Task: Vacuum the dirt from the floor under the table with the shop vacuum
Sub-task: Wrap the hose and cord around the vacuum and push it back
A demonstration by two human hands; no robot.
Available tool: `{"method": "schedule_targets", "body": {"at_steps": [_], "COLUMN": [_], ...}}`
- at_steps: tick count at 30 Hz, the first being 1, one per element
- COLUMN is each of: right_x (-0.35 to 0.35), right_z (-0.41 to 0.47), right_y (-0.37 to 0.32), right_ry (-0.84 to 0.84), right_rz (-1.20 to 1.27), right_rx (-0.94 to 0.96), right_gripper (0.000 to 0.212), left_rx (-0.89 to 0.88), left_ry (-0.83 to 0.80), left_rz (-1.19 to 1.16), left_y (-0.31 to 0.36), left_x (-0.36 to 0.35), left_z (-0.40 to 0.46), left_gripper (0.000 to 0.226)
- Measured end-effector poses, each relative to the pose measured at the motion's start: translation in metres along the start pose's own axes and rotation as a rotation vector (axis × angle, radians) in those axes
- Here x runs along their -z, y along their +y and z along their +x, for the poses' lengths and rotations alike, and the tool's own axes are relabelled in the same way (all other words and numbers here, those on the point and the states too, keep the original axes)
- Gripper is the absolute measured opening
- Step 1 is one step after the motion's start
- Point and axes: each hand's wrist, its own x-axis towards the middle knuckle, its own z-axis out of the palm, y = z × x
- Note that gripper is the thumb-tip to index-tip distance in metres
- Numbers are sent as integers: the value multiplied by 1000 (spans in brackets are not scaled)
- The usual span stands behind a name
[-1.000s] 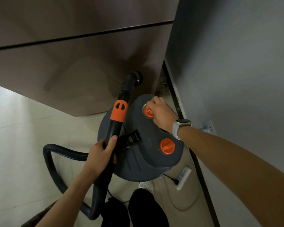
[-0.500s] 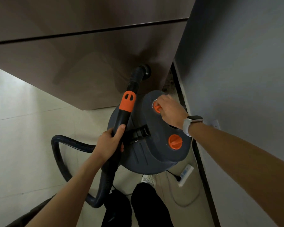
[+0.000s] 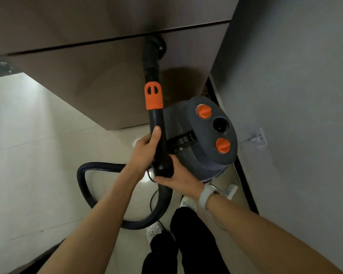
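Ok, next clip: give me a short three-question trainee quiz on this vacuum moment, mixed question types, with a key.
1. True or false: both hands grip the black wand.
2. Which hand sits lower on the wand: left hand or right hand?
3. Multiple choice: how many orange knobs show on top of the shop vacuum? A) one B) two C) three

Key: 1 true; 2 right hand; 3 B, the far knob and the near knob.
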Motion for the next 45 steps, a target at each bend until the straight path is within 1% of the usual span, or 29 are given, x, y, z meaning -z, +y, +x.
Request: {"method": "schedule_targets", "body": {"at_steps": [3, 5, 6, 7, 9, 10, 11, 12, 14, 16, 17, 19, 22, 24, 27, 30, 32, 35, 36, 38, 40, 42, 45], "right_x": [-22, -29, -29, -27, -17, -11, -5, 3, 18, 36, 46, 66, 96, 118, 147, 165, 177, 202, 210, 221, 227, 231, 240], "right_z": [-15, -32, -43, -55, -78, -89, -101, -112, -132, -151, -161, -179, -202, -216, -230, -224, -213, -198, -192, -179, -165, -155, -148], "right_y": [-7, -13, -13, -14, -16, -17, -21, -26, -38, -53, -60, -75, -100, -118, -134, -120, -104, -85, -81, -78, -81, -91, -120], "right_ry": [157, 229, 248, 263, 285, 287, 289, 290, 295, 304, 311, 318, 366, 464, 680, 918, 1022, 1032, 1005, 921, 880, 908, 940], "right_rz": [53, -18, -74, -136, -266, -324, -378, -428, -537, -650, -710, -816, -926, -969, -956, -926, -837, -673, -618, -585, -627, -722, -941], "right_rx": [-3, 39, 66, 89, 124, 136, 155, 173, 199, 182, 172, 174, 241, 256, 393, 486, 492, 395, 350, 308, 303, 328, 353], "right_gripper": [65, 63, 63, 63, 63, 62, 60, 59, 57, 58, 59, 60, 57, 56, 51, 50, 49, 49, 49, 48, 48, 50, 56], "left_rx": [-28, -43, -66, -101, -245, -357, -492, -618, -808, -893, -911, -977, -1171, -1223, -1218, -1129, -1056, -935, -895, -802, -725, -663, -594], "left_ry": [10, 45, 85, 144, 294, 355, 380, 357, 187, -22, -101, -144, -66, 17, 136, 159, 153, 169, 183, 186, 130, 52, -39], "left_rz": [-81, -118, -100, -54, 106, 217, 348, 507, 868, 1207, 1322, 1428, 1348, 1289, 1183, 1058, 991, 883, 857, 851, 886, 854, 691], "left_y": [4, 5, 4, 1, 0, 0, 1, 3, 12, 24, 30, 43, 76, 103, 130, 132, 128, 122, 121, 121, 125, 132, 148], "left_x": [14, 25, 30, 33, 39, 42, 45, 47, 43, 30, 22, 7, -12, -23, -40, -52, -55, -52, -49, -44, -41, -41, -49], "left_z": [-22, -39, -48, -57, -76, -84, -91, -95, -104, -111, -115, -122, -134, -142, -154, -161, -160, -153, -150, -143, -138, -135, -133], "left_gripper": [41, 41, 40, 35, 22, 24, 32, 42, 59, 68, 69, 68, 63, 60, 54, 49, 47, 40, 37, 31, 31, 37, 61]}}
